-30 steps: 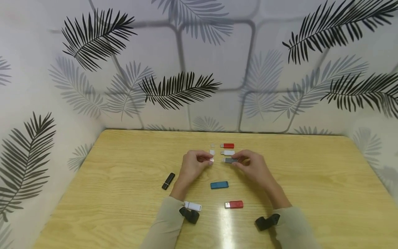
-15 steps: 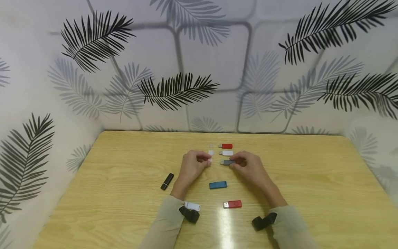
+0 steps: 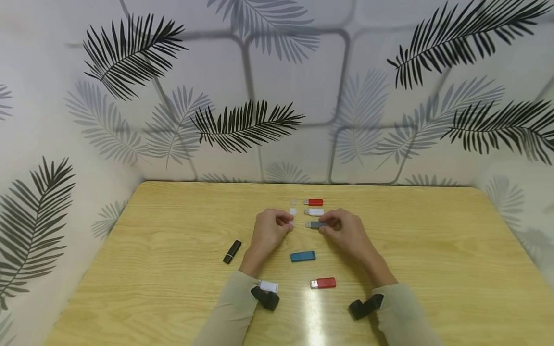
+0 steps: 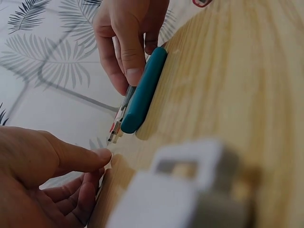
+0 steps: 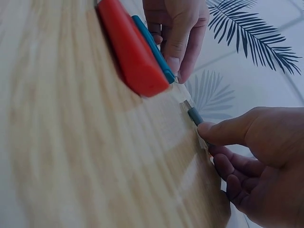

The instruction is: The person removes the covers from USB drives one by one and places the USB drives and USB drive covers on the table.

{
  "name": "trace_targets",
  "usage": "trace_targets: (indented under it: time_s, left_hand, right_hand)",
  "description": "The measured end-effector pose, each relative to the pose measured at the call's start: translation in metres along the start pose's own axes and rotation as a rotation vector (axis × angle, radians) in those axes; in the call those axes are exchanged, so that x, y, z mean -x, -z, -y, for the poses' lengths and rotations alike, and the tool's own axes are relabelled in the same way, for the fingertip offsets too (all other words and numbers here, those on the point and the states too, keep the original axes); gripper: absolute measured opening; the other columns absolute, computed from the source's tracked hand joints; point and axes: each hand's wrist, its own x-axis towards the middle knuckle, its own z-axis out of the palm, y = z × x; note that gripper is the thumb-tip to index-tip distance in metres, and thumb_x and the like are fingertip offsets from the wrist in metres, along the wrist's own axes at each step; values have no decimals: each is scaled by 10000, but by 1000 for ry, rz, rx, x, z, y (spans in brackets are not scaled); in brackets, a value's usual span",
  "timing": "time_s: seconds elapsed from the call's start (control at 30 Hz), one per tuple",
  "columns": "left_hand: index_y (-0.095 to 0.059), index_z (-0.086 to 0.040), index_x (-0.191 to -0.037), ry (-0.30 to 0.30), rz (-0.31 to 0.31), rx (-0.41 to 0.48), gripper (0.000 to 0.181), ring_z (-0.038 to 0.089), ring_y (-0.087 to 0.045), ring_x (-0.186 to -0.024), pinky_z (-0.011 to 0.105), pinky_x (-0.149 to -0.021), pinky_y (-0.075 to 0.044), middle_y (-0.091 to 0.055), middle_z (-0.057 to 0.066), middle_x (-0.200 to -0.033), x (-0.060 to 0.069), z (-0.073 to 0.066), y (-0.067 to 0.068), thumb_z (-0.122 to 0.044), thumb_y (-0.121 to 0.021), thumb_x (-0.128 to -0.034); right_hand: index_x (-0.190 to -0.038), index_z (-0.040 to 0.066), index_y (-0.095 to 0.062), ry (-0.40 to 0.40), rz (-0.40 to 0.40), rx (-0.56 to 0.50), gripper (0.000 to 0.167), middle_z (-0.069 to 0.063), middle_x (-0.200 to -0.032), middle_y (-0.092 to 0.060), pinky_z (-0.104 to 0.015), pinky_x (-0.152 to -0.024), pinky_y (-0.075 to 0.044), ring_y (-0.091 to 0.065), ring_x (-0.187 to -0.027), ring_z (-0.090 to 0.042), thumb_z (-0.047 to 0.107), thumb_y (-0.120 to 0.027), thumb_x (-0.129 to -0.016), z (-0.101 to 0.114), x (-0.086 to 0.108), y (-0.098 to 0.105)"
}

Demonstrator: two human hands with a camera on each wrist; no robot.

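Note:
Between finger and thumb, my left hand [image 3: 269,231] pinches a small, mostly hidden pale cap [image 3: 292,223] at the table's far middle. Facing it, my right hand [image 3: 349,231] pinches the rear end of a grey USB stick [image 3: 315,225], whose bare metal plug points left. Behind the grey stick lie an uncapped white USB stick [image 3: 315,212] and an uncapped red USB stick [image 3: 314,202], plugs also leftward. To their left sit a white cap [image 3: 293,211] and a clear cap [image 3: 294,202]. A gap separates the grey stick's plug from my left fingertips.
Nearer on the wooden table [image 3: 164,288] lie a blue USB stick [image 3: 303,256], a red one with a metal end [image 3: 324,283] and a black one [image 3: 232,252]. A white stick [image 3: 269,286] is partly covered by my left wrist camera. A leaf-patterned wall [image 3: 277,158] stands behind.
The grey stick has shifted very slightly toward me, away from the white stick, with my right hand on it. My left hand keeps its pinch nearly in place. The head view has drifted slightly.

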Motion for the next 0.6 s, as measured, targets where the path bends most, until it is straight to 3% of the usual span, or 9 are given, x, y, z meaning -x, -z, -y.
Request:
trace_targets:
  time_s: [0.27, 0.6]
  left_hand:
    - [-804, -46, -971, 24, -6, -21, 104, 134, -576, -723, 265, -653, -501, -691, 28, -845, -1, -1, -1, -16, -808, -872]
    - [-807, -46, -956, 6, 3, -23, 110, 120, -569, -695, 251, -628, -490, -699, 26, -832, -1, 0, -1, -21, -830, -852]
  right_hand:
    - [-1037, 20, -752, -26, 4, 13, 153, -105, -1012, -688, -392, -799, -541, -646, -905, -241, 22, -784, -888, 1, 0, 0]
    - [-1037, 31, -755, -40, 9, 14, 151, -103, -1025, -688, -402, -815, -532, -640, -920, -250, 30, -787, -889, 3, 0, -1]
